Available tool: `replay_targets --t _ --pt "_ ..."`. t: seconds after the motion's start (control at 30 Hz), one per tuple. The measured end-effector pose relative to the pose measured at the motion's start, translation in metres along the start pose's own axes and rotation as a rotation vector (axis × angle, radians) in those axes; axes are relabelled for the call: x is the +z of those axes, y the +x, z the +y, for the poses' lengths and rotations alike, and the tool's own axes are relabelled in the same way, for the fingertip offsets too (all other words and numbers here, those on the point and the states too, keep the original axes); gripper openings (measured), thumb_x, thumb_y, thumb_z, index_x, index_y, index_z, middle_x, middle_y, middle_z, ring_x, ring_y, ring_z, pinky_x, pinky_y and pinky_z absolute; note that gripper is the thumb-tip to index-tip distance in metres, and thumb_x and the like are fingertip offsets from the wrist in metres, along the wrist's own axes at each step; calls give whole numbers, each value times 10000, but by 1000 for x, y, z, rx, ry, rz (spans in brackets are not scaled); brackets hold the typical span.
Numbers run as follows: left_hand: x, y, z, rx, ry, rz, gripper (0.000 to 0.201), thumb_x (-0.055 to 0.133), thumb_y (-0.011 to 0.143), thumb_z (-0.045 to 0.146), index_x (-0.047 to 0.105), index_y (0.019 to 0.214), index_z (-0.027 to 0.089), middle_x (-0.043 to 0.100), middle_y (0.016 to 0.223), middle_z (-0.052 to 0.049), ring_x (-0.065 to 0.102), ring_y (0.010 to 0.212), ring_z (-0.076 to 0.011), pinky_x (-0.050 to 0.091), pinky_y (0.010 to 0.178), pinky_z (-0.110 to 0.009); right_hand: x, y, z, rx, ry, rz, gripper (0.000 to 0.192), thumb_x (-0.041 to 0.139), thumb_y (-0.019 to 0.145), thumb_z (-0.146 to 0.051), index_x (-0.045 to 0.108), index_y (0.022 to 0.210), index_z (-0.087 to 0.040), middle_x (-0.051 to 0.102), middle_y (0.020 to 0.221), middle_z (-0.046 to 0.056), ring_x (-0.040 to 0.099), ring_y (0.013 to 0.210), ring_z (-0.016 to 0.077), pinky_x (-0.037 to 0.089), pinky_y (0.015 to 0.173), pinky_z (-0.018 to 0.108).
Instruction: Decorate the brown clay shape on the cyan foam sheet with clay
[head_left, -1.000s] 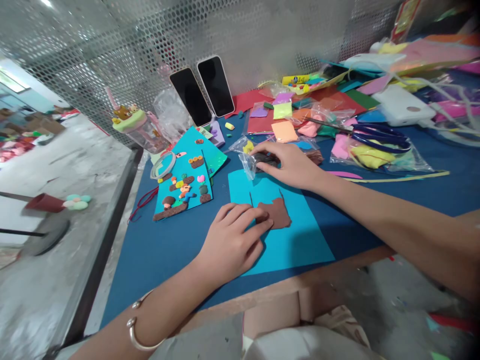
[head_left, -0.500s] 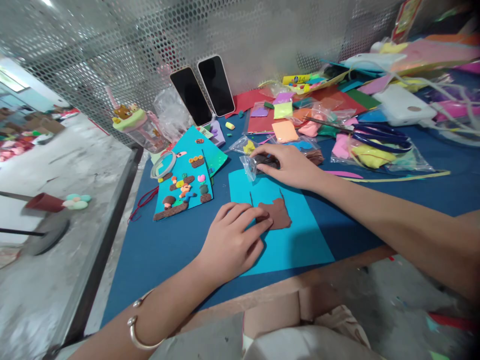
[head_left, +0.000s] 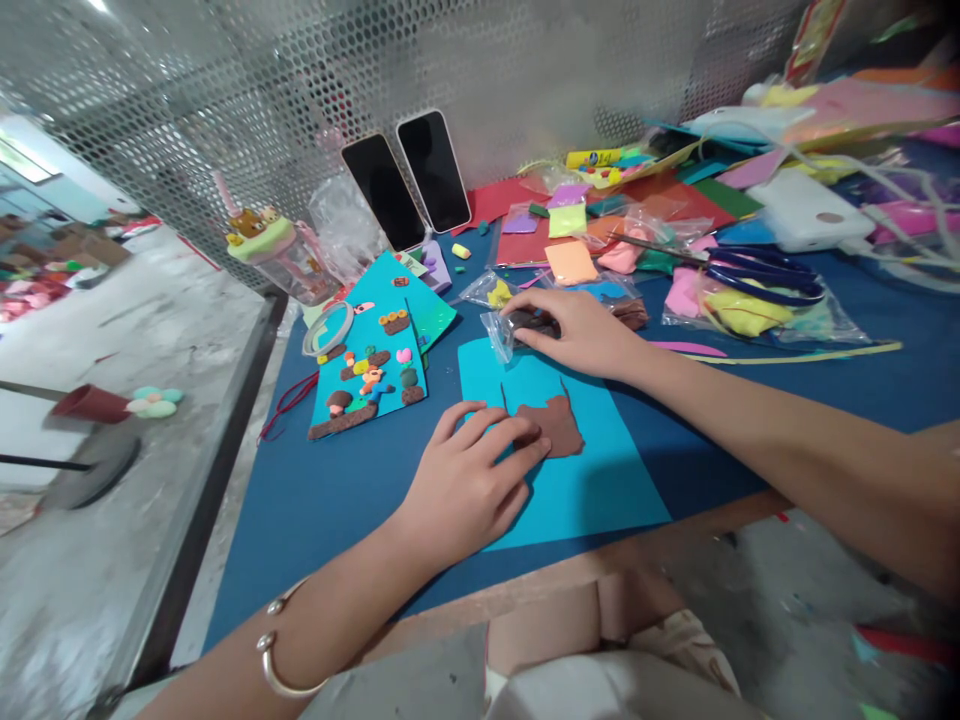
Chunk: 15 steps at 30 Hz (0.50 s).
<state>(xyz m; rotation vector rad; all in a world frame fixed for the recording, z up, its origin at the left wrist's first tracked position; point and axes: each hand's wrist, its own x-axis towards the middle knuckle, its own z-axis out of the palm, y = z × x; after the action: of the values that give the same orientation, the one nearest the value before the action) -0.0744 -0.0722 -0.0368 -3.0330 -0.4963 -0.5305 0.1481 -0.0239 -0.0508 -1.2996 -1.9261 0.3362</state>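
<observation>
A turquoise foam sheet lies near the table's front edge with a flat brown clay shape stuck on it. My left hand rests on the sheet, fingers spread, fingertips pressing the clay's left edge. My right hand reaches to the sheet's far edge, its fingers pinching a small clear plastic bag holding dark clay. To the left lies a second turquoise card covered with small clay figures.
Two phones lean on the perforated metal wall. Blue-handled scissors, bags of coloured clay, foam scraps, a white box and a lidded cup crowd the back of the blue table. The table edge drops off at left.
My left hand's fingers have spread slightly and shifted a little over the clay. My right hand stays on the bag.
</observation>
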Motion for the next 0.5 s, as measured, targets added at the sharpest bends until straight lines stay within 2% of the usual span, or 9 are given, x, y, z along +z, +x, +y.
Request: replay_targets --t 0.1,0.17,0.33,0.4,0.5 --pt "0 0 0 -8 -62 11 293 488 860 137 668 1070 231 680 1108 -32 597 996 -229 408 938 -451 0 0 0 8 7 -2 283 585 805 -173 648 1080 -175 699 1085 67 645 948 223 480 838 344" --pt "-1 1 0 -66 -156 81 313 477 853 108 667 1061 244 669 1122 -32 595 1019 -215 434 924 -423 -1 0 0 8 11 -1 285 583 803 -175 647 1081 -174 697 1093 70 644 950 225 478 840 348" --pt "-1 6 -9 -416 -325 356 195 515 869 113 644 964 223 620 1063 -40 587 1018 -169 479 904 -329 -4 -2 -5 -69 74 -30 267 579 827 -212 633 1087 -176 687 1112 69 640 947 210 482 817 324" --pt "1 8 -16 -508 -348 389 138 537 871 138 621 952 212 613 1016 -36 586 987 -166 496 864 -312 -5 -3 -10 -125 125 -80 255 574 841 -230 628 1085 -178 690 1085 63 641 918 195 486 791 306" --pt "4 8 -23 -535 -384 385 85 551 875 166 610 916 211 619 962 -27 585 947 -161 505 790 -282 -4 -5 -17 -191 181 -144 248 572 848 -238 621 1083 -176 692 1043 57 643 888 181 490 777 292"
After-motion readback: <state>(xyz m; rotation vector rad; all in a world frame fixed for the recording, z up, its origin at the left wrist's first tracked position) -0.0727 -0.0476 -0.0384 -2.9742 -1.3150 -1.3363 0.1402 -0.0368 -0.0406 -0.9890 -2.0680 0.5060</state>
